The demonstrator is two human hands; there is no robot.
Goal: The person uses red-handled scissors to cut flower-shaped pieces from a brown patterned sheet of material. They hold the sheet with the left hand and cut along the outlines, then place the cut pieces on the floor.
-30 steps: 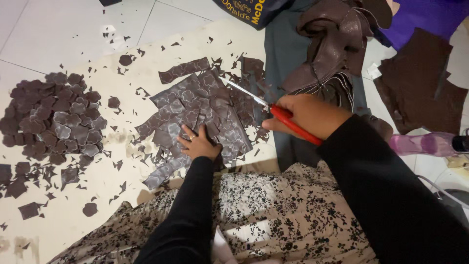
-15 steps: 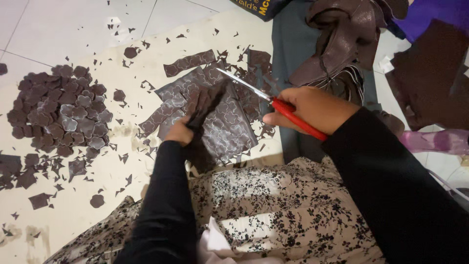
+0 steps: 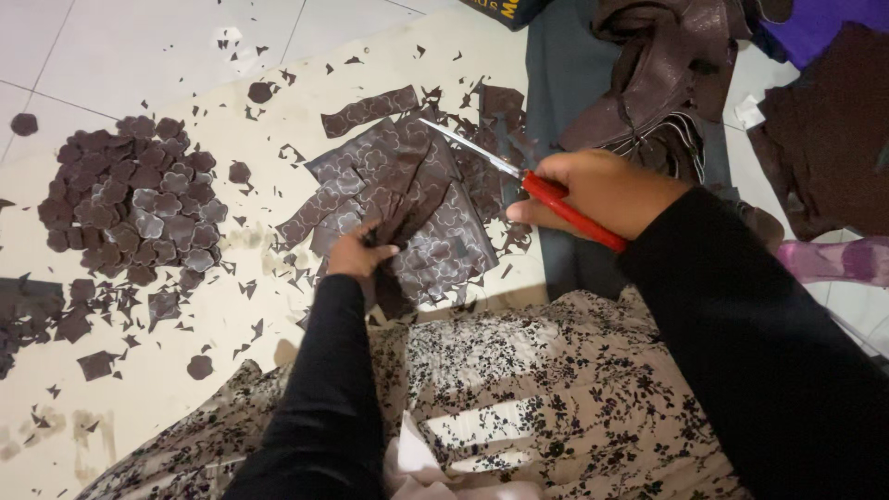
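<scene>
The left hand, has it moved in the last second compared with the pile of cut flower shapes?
Yes. The left hand was flat on the marked brown sheet; now it grips and lifts that sheet's edge, no nearer the pile of cut shapes.

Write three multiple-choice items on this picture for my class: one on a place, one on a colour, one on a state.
1. Where does the heap of cut dark brown flower-shaped pieces lie?
A. left of the left hand
B. on the floral cloth
C. under the scissors

2. What colour are the handles of the metal-bladed scissors?
A. blue
B. red
C. black

3. What is the left hand doing?
A. resting empty on the floor
B. holding a cup
C. gripping the dark brown sheet marked with flower outlines

Answers: 1 A, the heap sits far left on the cream mat. 2 B, red shows in the right hand. 3 C, its fingers close on the sheet's edge.
</scene>
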